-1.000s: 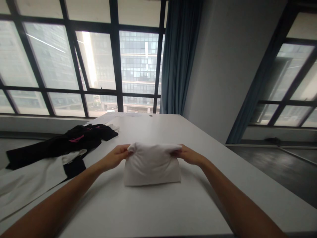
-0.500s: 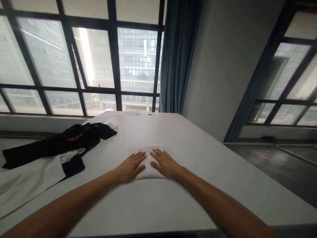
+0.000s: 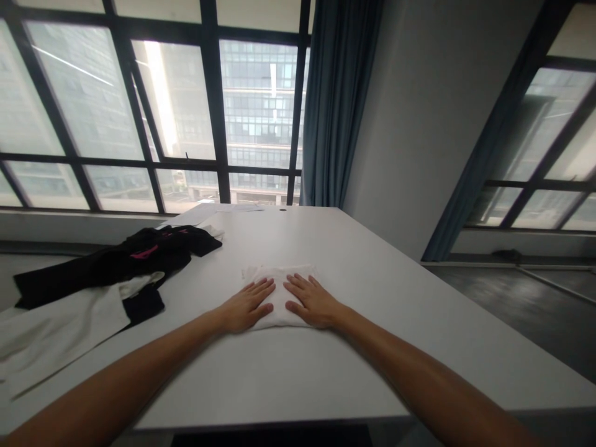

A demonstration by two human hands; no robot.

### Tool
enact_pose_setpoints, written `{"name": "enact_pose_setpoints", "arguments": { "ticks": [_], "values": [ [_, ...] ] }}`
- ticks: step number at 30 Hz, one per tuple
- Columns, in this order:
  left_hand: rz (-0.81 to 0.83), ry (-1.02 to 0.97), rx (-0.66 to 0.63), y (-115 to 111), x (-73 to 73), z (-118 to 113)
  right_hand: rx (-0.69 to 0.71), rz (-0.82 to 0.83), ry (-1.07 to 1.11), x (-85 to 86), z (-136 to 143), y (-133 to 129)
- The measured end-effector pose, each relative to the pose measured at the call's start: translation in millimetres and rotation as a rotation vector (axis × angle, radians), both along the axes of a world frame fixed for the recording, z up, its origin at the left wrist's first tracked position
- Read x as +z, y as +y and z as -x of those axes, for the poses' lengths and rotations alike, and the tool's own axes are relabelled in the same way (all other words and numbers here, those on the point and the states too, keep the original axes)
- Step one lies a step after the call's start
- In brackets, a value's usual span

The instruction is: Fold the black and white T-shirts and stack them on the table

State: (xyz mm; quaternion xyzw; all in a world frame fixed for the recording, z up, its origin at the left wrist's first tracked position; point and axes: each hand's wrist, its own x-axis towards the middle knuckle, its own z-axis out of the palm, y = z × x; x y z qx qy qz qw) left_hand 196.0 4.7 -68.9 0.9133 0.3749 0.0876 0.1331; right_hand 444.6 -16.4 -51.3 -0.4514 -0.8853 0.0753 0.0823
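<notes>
The folded white cloth [image 3: 279, 315] lies on the white table [image 3: 288, 379]; the person's left hand [image 3: 246, 307] and right hand [image 3: 314, 303] rest on it palm-down, spread wide, gripping nothing, with black clothing [image 3: 153, 254] and a white garment [image 3: 69, 329] to the left

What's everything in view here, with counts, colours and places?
cloth: one, white, under both hands
table: one, white, centre
black clothing: count unclear, black with pink, left
white garment: at least one, white, left
papers: count unclear, white, table's far end
round spot: one, dark, table's far end
curtains: two, blue, beside the windows
windows: two, dark-framed, ahead and right
wall: one, grey, between the curtains
floor: one, grey, right
left hand: one, bare, on the cloth
right hand: one, bare, on the cloth
</notes>
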Motion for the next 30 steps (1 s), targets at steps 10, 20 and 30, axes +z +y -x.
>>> {"name": "enact_pose_setpoints", "arguments": {
  "ticks": [10, 20, 30],
  "values": [
    [-0.015, -0.022, 0.282, 34, -4.4, 43, 0.038, 0.021, 0.027, -13.8, -10, 26],
    [-0.001, 0.104, 0.279, 26, -5.8, 41, -0.892, 0.001, -0.134, -30.6, -169, 109],
    [-0.020, 0.082, 0.270, 22, -7.2, 40, -1.131, -0.121, -0.137, -40.4, -288, 124]
  ]
}}
